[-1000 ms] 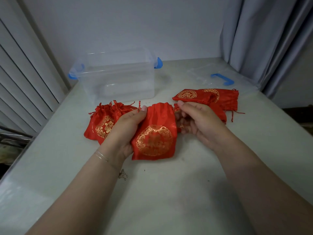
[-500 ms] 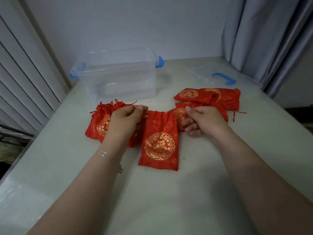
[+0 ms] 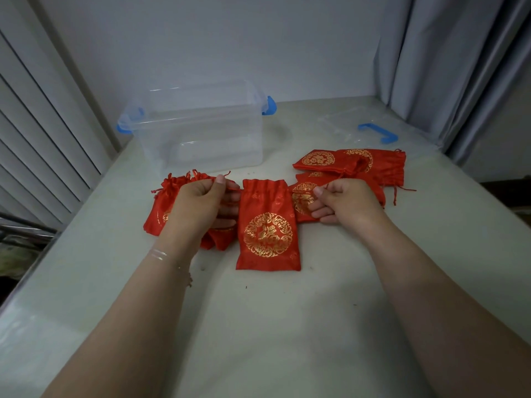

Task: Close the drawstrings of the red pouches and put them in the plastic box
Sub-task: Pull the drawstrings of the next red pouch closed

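Observation:
A red pouch with a gold round emblem [image 3: 267,228] lies flat on the table between my hands, its mouth slightly gathered at the far end. My left hand [image 3: 201,202] pinches the drawstring at the pouch's left top corner. My right hand [image 3: 342,201] pinches the string on the right side, fingers curled. Under my left hand lie closed red pouches [image 3: 163,202] with gathered tops. A pile of flat red pouches [image 3: 353,165] sits behind my right hand. The clear plastic box [image 3: 201,130] with blue clips stands open at the back left.
The box's clear lid with a blue handle [image 3: 376,133] lies at the back right by a grey curtain [image 3: 448,67]. A slatted shutter [image 3: 34,133] lines the left side. The white table [image 3: 273,326] stretches toward me.
The pouch was held up in both hands a second ago; it now lies flat on the table. My hands have moved apart to its top corners, pinching the strings.

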`<action>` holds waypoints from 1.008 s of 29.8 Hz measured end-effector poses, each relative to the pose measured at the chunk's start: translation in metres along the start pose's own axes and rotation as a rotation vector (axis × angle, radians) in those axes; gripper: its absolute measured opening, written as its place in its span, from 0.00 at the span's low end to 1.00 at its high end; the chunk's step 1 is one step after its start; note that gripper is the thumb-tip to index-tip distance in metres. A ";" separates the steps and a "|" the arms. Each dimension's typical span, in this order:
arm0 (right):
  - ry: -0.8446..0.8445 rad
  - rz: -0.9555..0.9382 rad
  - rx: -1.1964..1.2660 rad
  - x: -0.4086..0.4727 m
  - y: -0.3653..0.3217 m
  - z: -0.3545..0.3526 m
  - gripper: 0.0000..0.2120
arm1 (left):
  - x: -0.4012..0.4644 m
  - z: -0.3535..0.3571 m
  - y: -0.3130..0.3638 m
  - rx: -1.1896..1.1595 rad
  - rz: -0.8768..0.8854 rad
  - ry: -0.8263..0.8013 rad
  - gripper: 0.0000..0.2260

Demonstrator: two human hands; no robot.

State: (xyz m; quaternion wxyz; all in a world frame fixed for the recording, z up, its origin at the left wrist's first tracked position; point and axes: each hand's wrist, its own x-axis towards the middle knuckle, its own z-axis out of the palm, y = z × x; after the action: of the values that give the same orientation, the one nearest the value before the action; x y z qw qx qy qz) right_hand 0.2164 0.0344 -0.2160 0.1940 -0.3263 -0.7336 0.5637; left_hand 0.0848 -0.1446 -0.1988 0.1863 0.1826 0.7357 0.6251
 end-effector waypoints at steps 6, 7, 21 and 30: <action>0.071 0.089 0.216 0.004 -0.003 -0.009 0.11 | 0.004 -0.005 -0.002 0.115 -0.026 0.041 0.18; 0.077 0.109 0.317 0.005 -0.004 -0.007 0.12 | 0.004 -0.004 -0.002 0.137 -0.030 0.039 0.18; 0.060 0.034 1.301 0.009 -0.002 0.006 0.14 | 0.003 0.000 -0.007 0.509 0.068 0.033 0.18; 0.187 -0.782 -0.462 -0.023 -0.007 0.032 0.14 | -0.004 0.006 0.000 0.290 0.268 0.158 0.22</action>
State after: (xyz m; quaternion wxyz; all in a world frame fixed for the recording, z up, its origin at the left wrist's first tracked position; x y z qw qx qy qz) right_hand 0.2104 -0.0052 -0.2169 0.3795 -0.1095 -0.8873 0.2380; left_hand 0.0918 -0.1412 -0.1991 0.0149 0.2543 0.7994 0.5441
